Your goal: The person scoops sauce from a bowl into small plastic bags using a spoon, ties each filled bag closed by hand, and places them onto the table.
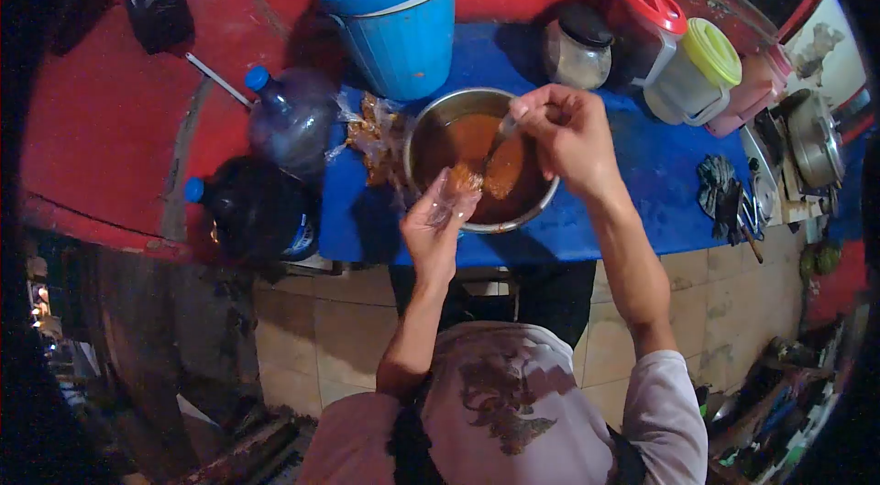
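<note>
A round metal pot (pixel 490 227) with orange-red sauce (pixel 509 150) stands on the blue tabletop (pixel 605 219). My right hand (pixel 570 132) is closed round the handle of a spoon (pixel 500 137), whose lower end reaches down over the sauce. At the pot's near left rim, my left hand (pixel 431 233) pinches a small clear plastic bag (pixel 465 182) with some orange sauce in it. The spoon's tip is close to the bag; whether they touch I cannot tell. Left of the pot lies a heap of filled clear plastic bags (pixel 374 141).
A blue lidded bucket (pixel 394 31) stands behind the pot. Two large bottles (pixel 291 123) are at the left. Toward the back right are a black-lidded jar (pixel 579 49) and several pitchers (pixel 692 72). A dark cloth (pixel 720 182) and utensils lie at the right edge.
</note>
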The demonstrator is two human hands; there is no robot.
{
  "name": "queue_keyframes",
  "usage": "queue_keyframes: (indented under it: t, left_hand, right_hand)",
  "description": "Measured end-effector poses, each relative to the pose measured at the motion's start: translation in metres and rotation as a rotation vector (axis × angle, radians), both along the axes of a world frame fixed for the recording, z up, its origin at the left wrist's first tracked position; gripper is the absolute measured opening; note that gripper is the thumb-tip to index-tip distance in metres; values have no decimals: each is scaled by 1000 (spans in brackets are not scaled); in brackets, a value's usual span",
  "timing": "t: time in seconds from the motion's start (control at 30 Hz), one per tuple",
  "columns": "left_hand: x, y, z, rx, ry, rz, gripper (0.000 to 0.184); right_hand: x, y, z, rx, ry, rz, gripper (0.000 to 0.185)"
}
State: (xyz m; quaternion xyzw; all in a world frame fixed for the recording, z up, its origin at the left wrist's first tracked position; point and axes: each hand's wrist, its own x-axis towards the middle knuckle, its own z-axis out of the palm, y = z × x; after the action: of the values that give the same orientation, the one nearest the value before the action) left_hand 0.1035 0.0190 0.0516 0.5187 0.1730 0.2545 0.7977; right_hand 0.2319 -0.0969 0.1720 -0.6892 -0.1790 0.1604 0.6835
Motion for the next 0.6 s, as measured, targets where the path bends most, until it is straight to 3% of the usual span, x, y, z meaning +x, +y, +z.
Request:
queue_keyframes:
  t: [0.1, 0.13, 0.23, 0.3, 0.37, 0.5, 0.6]
  left_hand:
    - [11, -3, -5, 42, -98, 83, 37]
    - [12, -3, -9, 91, -120, 129, 33]
    - [15, 0, -20, 62, -75, 279, 28]
    - [11, 0, -18, 2, -58, 318, 27]
    - [7, 0, -13, -58, -43, 359, 27]
    - [-5, 5, -8, -274, -200, 217, 33]
    - [-16, 2, -15, -443, -312, 54, 34]
  right_hand:
    - [-22, 6, -3, -42, -91, 64, 17]
    - [-33, 7, 0, 41, -64, 90, 15]
    - [-55, -2, 6, -29, 11, 78, 13]
    - [-58, -6, -6, 84, -102, -144, 12]
    - [-53, -17, -18, 156, -53, -222, 12]
    - [-46, -40, -67, 242, 112, -370, 12]
    - [-56, -51, -113, 48, 88, -378, 13]
